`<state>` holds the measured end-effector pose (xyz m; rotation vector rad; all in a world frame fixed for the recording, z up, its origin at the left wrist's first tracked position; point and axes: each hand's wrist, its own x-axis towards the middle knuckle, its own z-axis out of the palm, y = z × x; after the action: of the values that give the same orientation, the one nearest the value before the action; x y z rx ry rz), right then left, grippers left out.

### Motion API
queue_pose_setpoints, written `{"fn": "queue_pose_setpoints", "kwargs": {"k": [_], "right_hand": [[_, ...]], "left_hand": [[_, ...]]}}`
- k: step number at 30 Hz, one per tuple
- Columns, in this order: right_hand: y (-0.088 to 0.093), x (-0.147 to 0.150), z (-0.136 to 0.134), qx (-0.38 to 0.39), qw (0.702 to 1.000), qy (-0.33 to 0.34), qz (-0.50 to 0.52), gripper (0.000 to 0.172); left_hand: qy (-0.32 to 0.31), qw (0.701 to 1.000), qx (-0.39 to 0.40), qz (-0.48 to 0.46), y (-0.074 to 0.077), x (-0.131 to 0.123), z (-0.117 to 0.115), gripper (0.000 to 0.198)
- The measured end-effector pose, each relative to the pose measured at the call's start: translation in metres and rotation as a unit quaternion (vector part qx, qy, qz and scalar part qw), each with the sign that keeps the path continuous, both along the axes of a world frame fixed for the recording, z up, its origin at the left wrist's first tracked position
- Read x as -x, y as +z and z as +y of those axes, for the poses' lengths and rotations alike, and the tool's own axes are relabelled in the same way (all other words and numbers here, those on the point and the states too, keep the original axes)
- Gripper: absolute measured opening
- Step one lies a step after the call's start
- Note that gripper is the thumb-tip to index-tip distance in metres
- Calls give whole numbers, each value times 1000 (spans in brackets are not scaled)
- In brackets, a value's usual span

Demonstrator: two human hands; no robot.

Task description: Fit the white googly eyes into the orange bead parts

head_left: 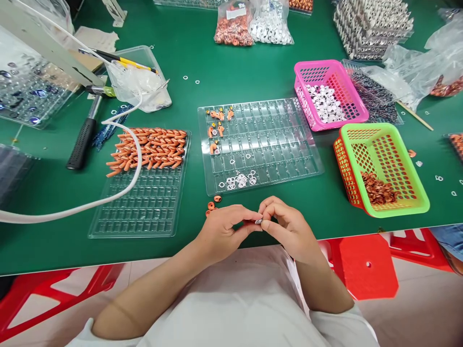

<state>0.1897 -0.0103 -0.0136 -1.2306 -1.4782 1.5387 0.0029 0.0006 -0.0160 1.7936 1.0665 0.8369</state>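
My left hand (224, 232) and my right hand (289, 230) meet at the table's front edge. Both are closed in a pinch, fingertips on a small round grey piece (258, 221) whose kind I cannot make out. Just beyond my left hand lie a few small orange round caps (217, 198), partly hidden by it. Farther back, a clear compartment tray (275, 164) carries loose white rings (241, 181) near its front edge. Several small orange parts with dark and yellow ends (217, 114) sit at its left side.
Left of me, orange tubular parts (152, 147) lie on another clear tray (141, 207), crossed by a white hose (119, 195). A hammer (84, 140) lies beyond. At right stand a pink basket (356, 99) of white pieces and a green basket (412, 193) of orange-brown pieces.
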Motion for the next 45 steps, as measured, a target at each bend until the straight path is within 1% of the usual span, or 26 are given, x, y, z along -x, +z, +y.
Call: {"fn": "queue_pose_setpoints", "kwargs": {"k": [3, 6, 10, 14, 20, 23, 40, 45], "right_hand": [[-1, 1, 0, 0, 1000, -4, 9, 13], [0, 2, -3, -43, 999, -22, -13, 12], [2, 4, -7, -103, 993, -40, -45, 13], [2, 5, -9, -129, 988, -56, -65, 12], [-1, 4, -3, -64, 997, -34, -26, 13], [-2, 4, -1, -46, 998, -27, -16, 13], [-1, 4, 0, -32, 999, -14, -29, 12], [-2, 5, 1, -26, 999, -7, -31, 12]], "left_hand": [[15, 1000, 25, 2, 2, -1, 0, 13], [32, 998, 46, 12, 4, -2, -1, 13], [49, 997, 51, 22, 3, -2, -1, 11], [60, 996, 55, 28, 2, -1, -1, 8], [53, 998, 30, 31, 1, -2, -1, 10], [48, 998, 17, 24, 1, -2, -1, 13], [24, 1000, 1, 18, 0, 0, -1, 15], [23, 999, -37, 0, -2, -1, -3, 12]]}}
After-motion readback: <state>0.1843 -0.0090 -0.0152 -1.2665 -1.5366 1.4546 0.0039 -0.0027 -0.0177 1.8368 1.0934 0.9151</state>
